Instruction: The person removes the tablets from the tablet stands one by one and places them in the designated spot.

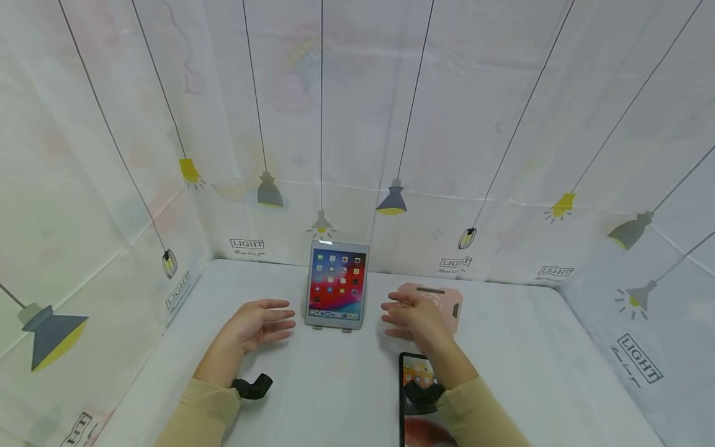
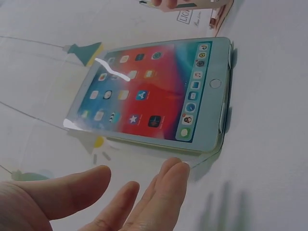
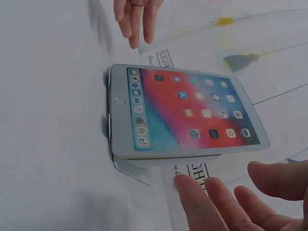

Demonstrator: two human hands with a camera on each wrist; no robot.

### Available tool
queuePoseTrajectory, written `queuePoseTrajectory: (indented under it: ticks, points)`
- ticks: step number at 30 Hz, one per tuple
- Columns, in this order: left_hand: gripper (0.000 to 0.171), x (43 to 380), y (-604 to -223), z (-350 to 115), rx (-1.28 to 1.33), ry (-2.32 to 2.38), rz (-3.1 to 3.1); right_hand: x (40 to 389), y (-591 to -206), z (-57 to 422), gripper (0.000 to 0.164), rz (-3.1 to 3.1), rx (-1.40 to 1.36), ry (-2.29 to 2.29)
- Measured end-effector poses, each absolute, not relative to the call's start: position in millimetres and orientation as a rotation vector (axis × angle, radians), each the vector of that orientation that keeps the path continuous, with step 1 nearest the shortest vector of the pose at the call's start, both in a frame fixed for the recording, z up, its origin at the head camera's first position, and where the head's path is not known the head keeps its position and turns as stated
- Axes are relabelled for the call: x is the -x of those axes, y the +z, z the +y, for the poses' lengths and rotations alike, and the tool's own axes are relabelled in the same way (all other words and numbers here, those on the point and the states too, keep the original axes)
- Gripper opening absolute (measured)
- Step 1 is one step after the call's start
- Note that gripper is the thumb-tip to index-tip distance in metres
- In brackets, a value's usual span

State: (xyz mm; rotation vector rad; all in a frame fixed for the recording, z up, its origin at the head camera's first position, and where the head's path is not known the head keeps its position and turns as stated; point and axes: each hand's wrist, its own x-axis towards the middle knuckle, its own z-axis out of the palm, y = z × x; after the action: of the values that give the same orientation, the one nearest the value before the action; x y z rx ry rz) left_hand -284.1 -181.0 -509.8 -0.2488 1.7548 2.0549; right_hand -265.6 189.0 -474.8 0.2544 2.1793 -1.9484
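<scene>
A white-framed tablet point(image 1: 337, 284) stands propped upright on a stand near the back of the table, its lit screen showing rows of app icons. To its left is my left hand point(image 1: 261, 323), fingers extended toward it and holding nothing. My right hand point(image 1: 416, 318) is on the other side, also empty, with its fingers pointing at the tablet's right edge. In the left wrist view, fingertips point(image 2: 175, 171) come close below the tablet's long side. The right wrist view has the tablet point(image 3: 187, 110) between both hands, apart from each. Part of the stand's foot point(image 3: 130, 175) shows under it.
A pink flat stand point(image 1: 452, 298) lies behind my right hand, partly covered by it. Below my right wrist lies a black-edged phone point(image 1: 410, 366) with a lit screen, partly hidden by the arm. White lamp-printed sheets point(image 1: 346, 124) hang around the white table point(image 1: 318, 397).
</scene>
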Motion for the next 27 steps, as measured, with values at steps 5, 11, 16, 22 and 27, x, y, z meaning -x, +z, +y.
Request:
queuePoseTrajectory:
  ticks: [5,11,16,22,27]
  points:
    - [0.055,289.6,-508.0,-183.9,0.254,2.070,1.755,269.3,-473.6,185.5,0.043,2.158,-0.228,-1.944]
    - [0.055,297.8,-505.0,-185.1,0.205,2.084,1.739,275.7,-472.3,180.9,0.041,2.140,-0.253,-1.955]
    - [0.054,302.8,-501.4,-185.0,0.196,2.080,1.740,284.2,-473.5,177.9,0.042,2.112,-0.279,-1.975]
    - [0.055,307.9,-496.2,-184.2,0.201,2.078,1.741,293.9,-474.4,176.8,0.042,2.057,-0.283,-2.011]
    - [0.057,314.3,-495.7,-183.8,0.172,2.090,1.737,298.1,-474.2,176.3,0.042,2.027,-0.307,-2.023]
